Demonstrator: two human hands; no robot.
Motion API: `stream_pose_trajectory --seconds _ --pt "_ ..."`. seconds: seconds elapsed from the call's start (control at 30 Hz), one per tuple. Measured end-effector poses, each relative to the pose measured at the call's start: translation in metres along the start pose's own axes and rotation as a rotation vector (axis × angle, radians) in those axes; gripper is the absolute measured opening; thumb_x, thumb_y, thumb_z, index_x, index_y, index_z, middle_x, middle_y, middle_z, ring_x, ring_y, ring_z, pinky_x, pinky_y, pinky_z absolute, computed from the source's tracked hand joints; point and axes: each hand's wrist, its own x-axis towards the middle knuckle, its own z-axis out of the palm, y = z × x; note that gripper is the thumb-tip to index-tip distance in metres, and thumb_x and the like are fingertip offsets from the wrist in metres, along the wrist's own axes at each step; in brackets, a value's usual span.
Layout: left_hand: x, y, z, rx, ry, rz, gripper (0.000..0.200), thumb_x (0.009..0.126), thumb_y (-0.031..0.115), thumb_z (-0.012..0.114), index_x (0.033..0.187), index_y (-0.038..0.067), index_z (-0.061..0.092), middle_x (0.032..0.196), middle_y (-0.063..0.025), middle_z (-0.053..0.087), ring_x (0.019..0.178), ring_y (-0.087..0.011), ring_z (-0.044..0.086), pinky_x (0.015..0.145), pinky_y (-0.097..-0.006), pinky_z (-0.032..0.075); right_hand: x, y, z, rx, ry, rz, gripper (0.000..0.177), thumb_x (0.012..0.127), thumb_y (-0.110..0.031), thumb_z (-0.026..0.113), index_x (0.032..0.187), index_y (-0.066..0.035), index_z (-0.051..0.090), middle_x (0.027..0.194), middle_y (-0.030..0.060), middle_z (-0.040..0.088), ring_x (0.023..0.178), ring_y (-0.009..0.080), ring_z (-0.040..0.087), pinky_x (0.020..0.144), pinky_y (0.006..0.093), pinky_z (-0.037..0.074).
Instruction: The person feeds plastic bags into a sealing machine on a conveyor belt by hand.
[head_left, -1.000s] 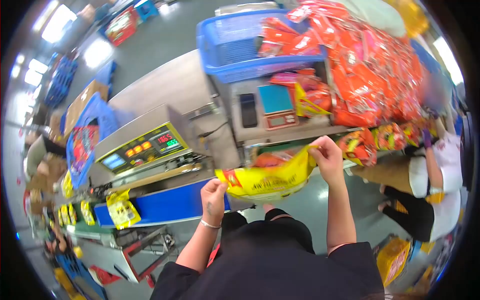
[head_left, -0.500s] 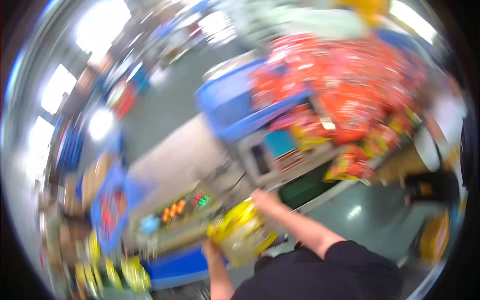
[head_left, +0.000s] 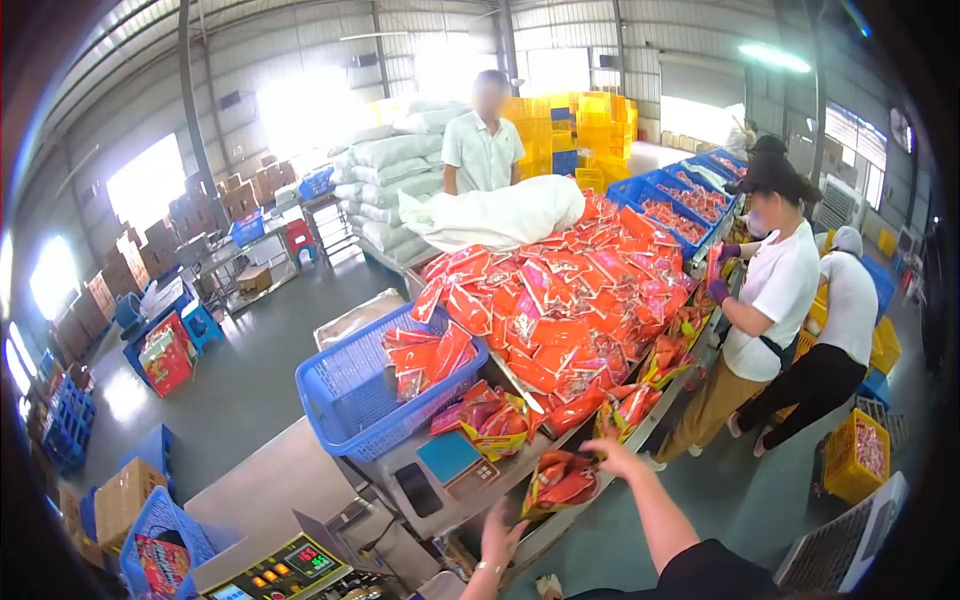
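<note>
An open-topped bag filled with red packets (head_left: 560, 484) stands at the near end of the long sorting line, between my hands. My right hand (head_left: 618, 460) has its fingers at the bag's upper right edge, closed on it. To the lower left of the bag, my left hand (head_left: 499, 537) is open, with fingers spread and fingertips close to its side. Left of the bag lie a small blue-topped scale (head_left: 456, 458) and a dark phone (head_left: 418, 489). More filled bags (head_left: 628, 410) stand in a row up the line, beside a large heap of red packets (head_left: 570, 310).
A blue basket (head_left: 345, 440) with red packets sits left of the heap. A machine with a lit display (head_left: 290, 570) is at the lower left. Two workers, one in a white shirt (head_left: 770, 290), stand along the line's right side; another person (head_left: 482, 155) stands behind the heap.
The view has swung up and to the right. Half a second ago both hands held a yellow bag by the lit machine; that bag is gone from view, and my hands are at another bag.
</note>
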Motion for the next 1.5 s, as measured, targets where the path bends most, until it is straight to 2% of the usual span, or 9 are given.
stream_pose_trajectory --seconds 0.1,0.17,0.37,0.6,0.83,0.97,1.1,1.43,1.5 --pt "0.017 -0.042 0.039 0.233 -0.158 -0.142 0.022 0.079 0.014 0.068 0.098 0.003 0.066 0.096 -0.019 0.064 0.086 -0.0388 0.06 0.08 -0.0422 0.047 -0.008 0.001 0.041 0.219 -0.175 0.207 0.036 0.064 -0.004 0.055 0.098 -0.009 0.068 0.094 0.0071 0.068 0.095 0.0206 0.062 0.087 0.0284 0.046" --pt "0.002 -0.052 0.022 -0.008 0.017 -0.145 0.013 0.081 0.008 0.065 0.091 0.002 0.067 0.082 -0.0133 0.065 0.078 -0.0234 0.064 0.064 -0.0359 0.052 -0.009 -0.014 0.042 0.24 -0.146 0.198 0.029 0.07 -0.003 0.06 0.097 -0.008 0.067 0.096 0.0071 0.067 0.097 0.0199 0.062 0.087 0.0304 0.047" --pt "-0.076 0.036 -0.115 -0.193 0.269 -0.002 0.011 0.087 0.003 0.058 0.096 -0.001 0.063 0.101 -0.0109 0.064 0.085 -0.0169 0.061 0.073 -0.0288 0.051 -0.004 -0.169 0.035 0.509 -0.093 -0.474 0.013 0.08 -0.005 0.067 0.093 -0.004 0.065 0.099 0.009 0.066 0.102 0.0226 0.061 0.089 0.0322 0.047" --pt "-0.146 -0.006 -0.177 -0.337 0.704 -0.368 0.011 0.084 -0.002 0.059 0.093 -0.004 0.065 0.098 -0.0085 0.065 0.084 -0.0119 0.058 0.075 -0.0233 0.046 -0.016 -0.219 0.189 0.887 -0.407 0.001 0.014 0.082 0.001 0.062 0.096 0.001 0.065 0.098 0.0091 0.067 0.091 0.0159 0.062 0.081 0.0264 0.049" --pt "-0.166 -0.013 -0.205 -0.41 0.69 -0.353 0.006 0.083 -0.001 0.062 0.086 -0.003 0.067 0.092 -0.0083 0.065 0.074 -0.0105 0.055 0.067 -0.0232 0.044 -0.015 -0.245 0.2 0.645 -0.365 -0.476 0.009 0.081 0.002 0.063 0.089 -0.001 0.065 0.087 0.0055 0.066 0.081 0.012 0.061 0.073 0.0254 0.049" --pt "-0.164 -0.019 -0.233 -0.638 0.909 -0.44 0.007 0.079 0.004 0.067 0.083 -0.002 0.067 0.069 -0.0046 0.063 0.058 -0.0092 0.051 0.056 -0.0226 0.04 0.006 -0.25 0.212 0.722 -0.265 0.066 0.015 0.085 -0.004 0.062 0.074 -0.003 0.052 0.063 -0.001 0.046 0.059 0.0045 0.039 0.052 0.0228 0.035" --pt "-0.14 -0.085 -0.21 -0.726 0.97 -0.79 0.012 0.07 0.005 0.072 0.079 -0.002 0.068 0.064 -0.0049 0.062 0.049 -0.0113 0.049 0.047 -0.023 0.036 0.02 -0.183 0.255 0.402 -0.22 0.137 0.019 0.085 -0.005 0.062 0.072 -0.003 0.049 0.062 -0.0032 0.047 0.058 0.0042 0.039 0.051 0.023 0.035" --pt "-0.168 -0.134 -0.263 -0.658 1.074 -0.794 0.011 0.068 0.012 0.071 0.064 0.01 0.061 0.057 0.0021 0.05 0.046 -0.0092 0.04 0.043 -0.0249 0.028 0.017 -0.209 0.331 0.039 -0.347 0.039 0.02 0.081 -0.018 0.064 0.082 -0.004 0.05 0.067 0.0107 0.053 0.06 0.0244 0.05 0.056 0.038 0.04" --pt "-0.19 -0.154 -0.293 -0.528 1.13 -0.968 0.015 0.068 0.014 0.073 0.063 0.014 0.059 0.054 0.0054 0.037 0.046 -0.0089 0.031 0.043 -0.0266 0.023 0.006 -0.224 0.354 0.139 -0.376 0.019 0.028 0.08 -0.021 0.066 0.1 -0.003 0.059 0.087 0.0152 0.064 0.082 0.0293 0.062 0.071 0.0358 0.048"
